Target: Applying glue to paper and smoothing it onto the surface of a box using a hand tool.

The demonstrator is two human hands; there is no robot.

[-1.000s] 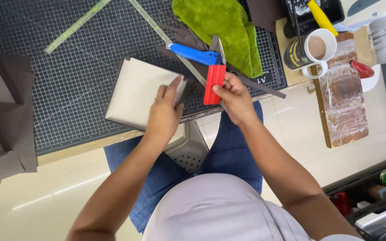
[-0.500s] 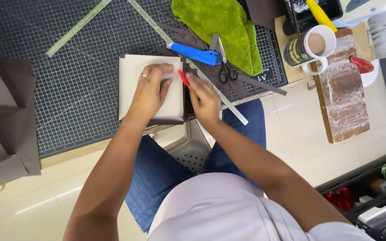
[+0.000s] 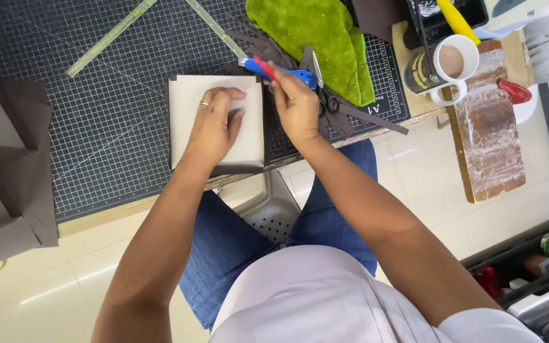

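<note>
Our left hand (image 3: 214, 124) lies flat on the pale board (image 3: 185, 101) near the mat's (image 3: 96, 127) front edge. Our right hand (image 3: 295, 105) pinches the red tool (image 3: 263, 67) just right of the board.

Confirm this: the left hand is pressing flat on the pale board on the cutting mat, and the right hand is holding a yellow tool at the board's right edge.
Not quite. In the head view the tool in the right hand is red, not yellow. The rest holds: the left hand presses flat on the pale board on the cutting mat.
</note>
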